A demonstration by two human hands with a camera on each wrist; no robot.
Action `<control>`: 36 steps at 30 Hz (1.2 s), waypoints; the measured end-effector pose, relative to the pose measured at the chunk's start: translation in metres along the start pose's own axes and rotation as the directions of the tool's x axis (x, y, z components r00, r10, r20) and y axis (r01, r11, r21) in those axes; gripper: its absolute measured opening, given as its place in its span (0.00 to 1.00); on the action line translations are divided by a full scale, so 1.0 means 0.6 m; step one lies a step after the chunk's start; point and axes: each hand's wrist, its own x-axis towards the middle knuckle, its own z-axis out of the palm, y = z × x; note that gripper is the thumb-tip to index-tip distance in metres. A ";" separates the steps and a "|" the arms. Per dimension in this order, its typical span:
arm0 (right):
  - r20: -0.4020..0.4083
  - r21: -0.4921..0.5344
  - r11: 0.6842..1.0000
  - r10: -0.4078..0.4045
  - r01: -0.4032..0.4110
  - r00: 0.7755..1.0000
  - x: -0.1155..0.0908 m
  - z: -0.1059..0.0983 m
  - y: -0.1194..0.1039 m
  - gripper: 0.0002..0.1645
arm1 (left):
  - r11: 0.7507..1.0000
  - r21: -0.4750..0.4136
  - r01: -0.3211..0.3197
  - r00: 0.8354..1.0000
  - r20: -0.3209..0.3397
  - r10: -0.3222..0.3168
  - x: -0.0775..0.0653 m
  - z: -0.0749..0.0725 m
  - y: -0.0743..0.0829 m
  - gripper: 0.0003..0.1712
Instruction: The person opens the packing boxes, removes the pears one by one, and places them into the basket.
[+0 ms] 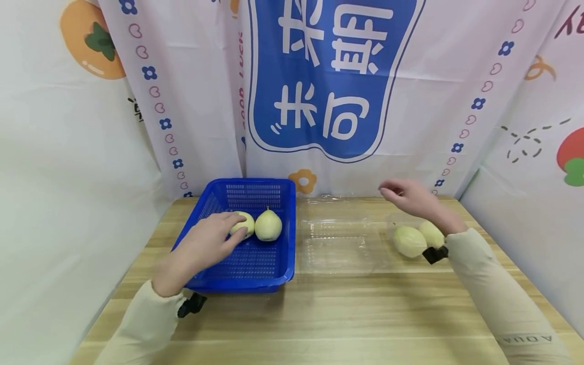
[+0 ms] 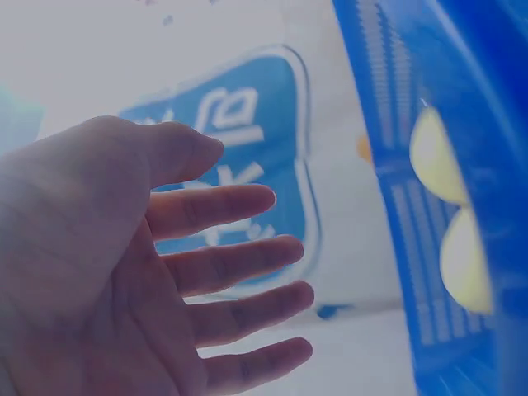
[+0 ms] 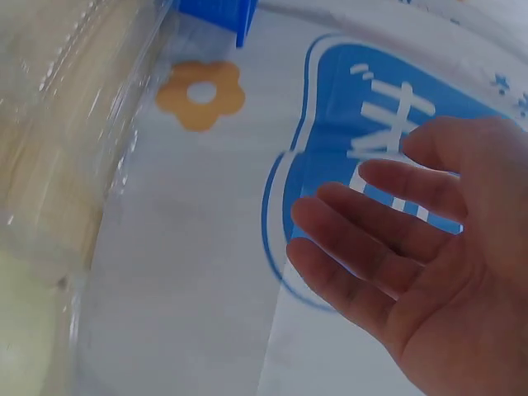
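Two pale yellow-green pears lie in a blue plastic basket (image 1: 262,284); the right one (image 1: 268,226) shows whole, while fingers partly cover the left one (image 1: 244,225) in the head view. Over the basket is my left hand (image 1: 207,243), and the left wrist view shows its fingers (image 2: 239,313) spread, apart from the pears. My right hand (image 1: 412,200) hovers above the far right of the table, holding nothing, with its fingers (image 3: 363,239) loosely bent. Beneath it, a pear (image 1: 409,241) and another pear (image 1: 431,234) rest at a clear plastic container (image 1: 337,238).
The wooden table (image 1: 319,319) meets a white printed cloth (image 1: 205,101) at the back, and similar cloth hangs at both sides. The clear container stands just right of the basket. A black wrist camera (image 1: 435,254) sits by the right sleeve, close to the pears.
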 end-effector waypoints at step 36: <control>0.126 0.191 0.896 0.384 -0.402 0.915 -0.142 -0.032 0.260 0.33 | 0.864 0.002 -0.504 0.861 0.076 0.503 0.088 0.123 0.297 0.19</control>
